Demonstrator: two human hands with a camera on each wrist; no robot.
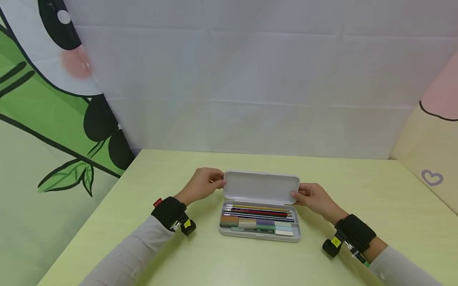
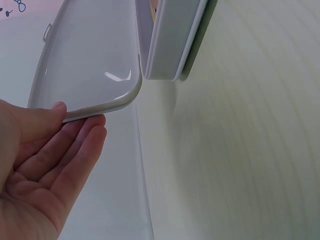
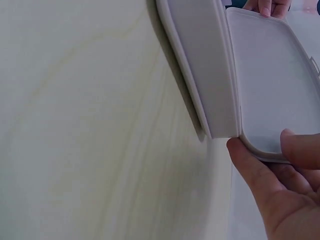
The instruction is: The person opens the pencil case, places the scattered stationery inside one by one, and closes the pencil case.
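A pale grey pencil case [image 1: 259, 236] lies on the table with its lid [image 1: 261, 186] raised behind it. My left hand [image 1: 203, 183] pinches the lid's left end between thumb and fingers; the left wrist view shows the thumb on the lid's [image 2: 90, 60] inner face. At the other end my right hand [image 1: 316, 200] pinches the lid [image 3: 275, 75] too, its index fingertip beside the hinge corner. Inside the case, several pencils [image 1: 261, 212] lie in the back part. In front of them are coloured blocks [image 1: 247, 223], a white eraser [image 1: 284, 233] and a slim green-and-dark pen [image 1: 252, 230].
The pale yellow table [image 1: 171, 258] surrounds the case on all sides. A white cloth backdrop [image 1: 250, 91] rises at its far edge. Printed panels stand left [image 1: 46, 159] and right [image 1: 429, 151]. Each wrist carries a black strap with a small camera [image 1: 187, 227].
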